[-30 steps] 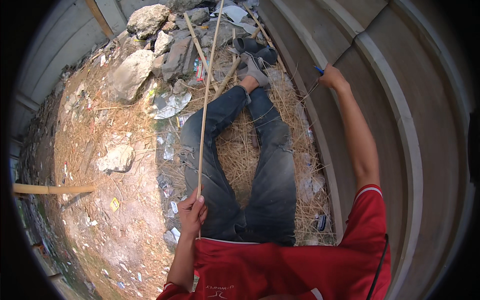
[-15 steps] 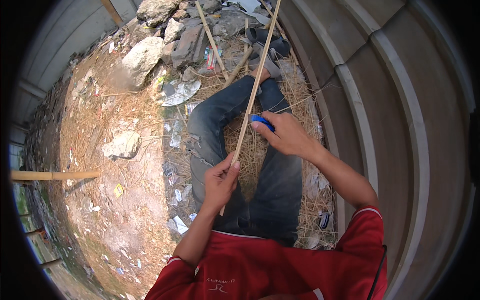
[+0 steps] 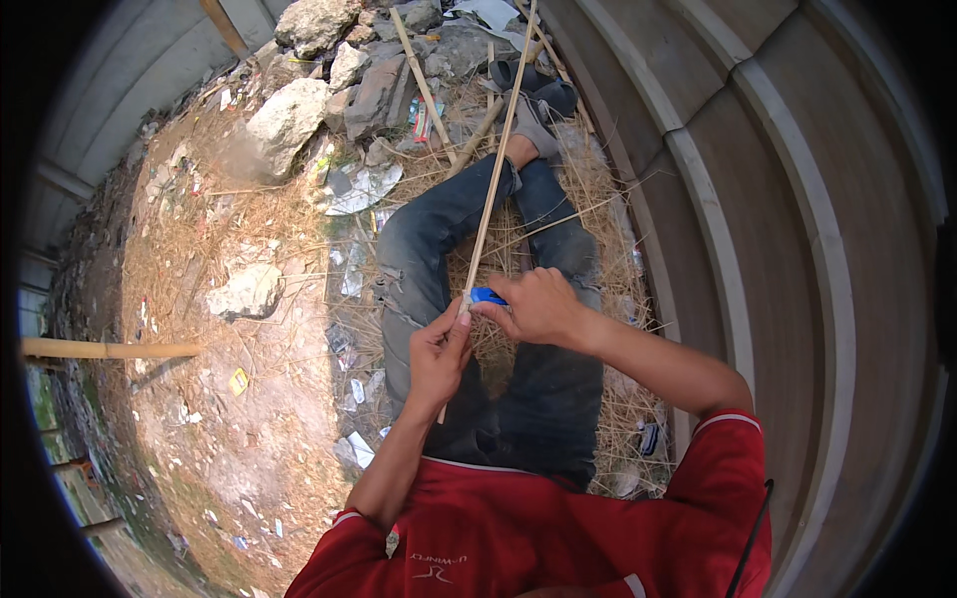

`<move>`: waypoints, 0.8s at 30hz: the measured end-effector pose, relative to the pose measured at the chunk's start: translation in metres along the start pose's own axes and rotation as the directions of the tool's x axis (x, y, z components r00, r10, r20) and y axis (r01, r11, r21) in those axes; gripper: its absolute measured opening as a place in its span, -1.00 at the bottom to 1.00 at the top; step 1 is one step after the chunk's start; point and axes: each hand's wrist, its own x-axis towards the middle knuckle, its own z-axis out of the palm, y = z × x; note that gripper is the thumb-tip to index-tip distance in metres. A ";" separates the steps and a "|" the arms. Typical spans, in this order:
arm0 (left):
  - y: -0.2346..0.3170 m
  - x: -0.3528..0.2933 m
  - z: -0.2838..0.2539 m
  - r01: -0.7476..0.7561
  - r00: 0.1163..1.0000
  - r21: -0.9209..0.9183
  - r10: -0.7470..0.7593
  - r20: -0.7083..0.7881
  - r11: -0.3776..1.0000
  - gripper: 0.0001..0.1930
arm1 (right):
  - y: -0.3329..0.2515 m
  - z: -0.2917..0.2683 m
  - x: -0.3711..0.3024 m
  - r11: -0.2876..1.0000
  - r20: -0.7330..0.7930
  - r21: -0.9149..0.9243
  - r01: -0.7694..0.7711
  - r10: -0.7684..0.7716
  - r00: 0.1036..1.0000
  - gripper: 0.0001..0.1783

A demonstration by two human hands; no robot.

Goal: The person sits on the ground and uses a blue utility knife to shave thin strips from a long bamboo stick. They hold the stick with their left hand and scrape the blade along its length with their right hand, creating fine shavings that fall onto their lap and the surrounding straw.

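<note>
Blue showed on the small tool in your right hand, its fingers closed around it; since a moment earlier that hand had come nearer along the pale strip, bringing the tool right beside your left hand. Your left fingers, also closed, pinched the strip short of its near end, above your dark jeans, the rest running far and slightly right. That shift suggested a working stroke drawn toward you.

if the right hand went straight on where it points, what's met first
The pale strip in the left hand, most likely; the blue tool in the right hand appears to touch it, though depth is unclear.
</note>
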 end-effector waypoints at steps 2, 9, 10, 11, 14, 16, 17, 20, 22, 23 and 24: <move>-0.001 -0.013 0.000 0.065 0.998 0.016 -0.065 -0.009 0.998 -0.63 | 0.021 -0.005 0.020 0.988 -0.088 0.065 -0.140 0.145 0.985 -0.38; -0.031 -0.052 -0.008 0.175 0.985 -0.077 -0.174 0.018 0.981 -0.63 | 0.075 -0.043 0.030 0.954 -0.012 0.116 -0.277 0.281 0.960 -0.34; -0.034 -0.049 -0.010 0.177 0.984 -0.084 -0.176 0.018 0.981 -0.62 | 0.056 -0.039 0.022 0.944 0.034 0.155 -0.290 0.288 0.957 -0.36; -0.031 -0.042 -0.008 0.175 0.985 -0.087 -0.174 0.021 0.981 -0.62 | 0.044 -0.025 0.013 0.967 0.038 0.149 -0.208 0.204 0.978 -0.40; -0.013 -0.022 -0.011 0.165 0.986 -0.085 -0.164 0.028 0.983 -0.60 | 0.000 0.004 -0.011 0.994 0.174 0.091 -0.055 0.038 0.984 -0.52; -0.011 -0.017 -0.017 0.152 0.988 -0.088 -0.149 0.045 0.984 -0.59 | -0.011 0.002 -0.012 0.994 0.175 0.107 -0.029 0.010 0.985 -0.53; -0.010 -0.016 -0.018 0.145 0.989 -0.082 -0.142 0.039 0.986 -0.59 | -0.013 0.002 -0.012 0.993 0.175 0.117 -0.016 -0.004 0.985 -0.53; -0.007 -0.016 -0.018 0.126 0.992 -0.078 -0.123 0.034 0.989 -0.60 | -0.006 -0.003 -0.002 0.999 0.167 0.041 0.007 -0.014 0.986 -0.52; -0.006 -0.017 -0.019 0.116 0.993 -0.085 -0.113 0.036 0.990 -0.60 | 0.010 -0.004 0.010 0.998 0.066 0.042 -0.049 0.047 0.997 -0.52; -0.007 -0.021 -0.019 0.128 0.991 -0.090 -0.125 0.037 0.988 -0.60 | 0.019 -0.008 0.018 0.996 0.014 0.043 -0.078 0.078 0.997 -0.51; -0.011 -0.030 -0.020 0.141 0.990 -0.095 -0.138 0.037 0.986 -0.60 | 0.035 -0.020 0.032 0.988 -0.021 0.049 -0.147 0.148 0.989 -0.49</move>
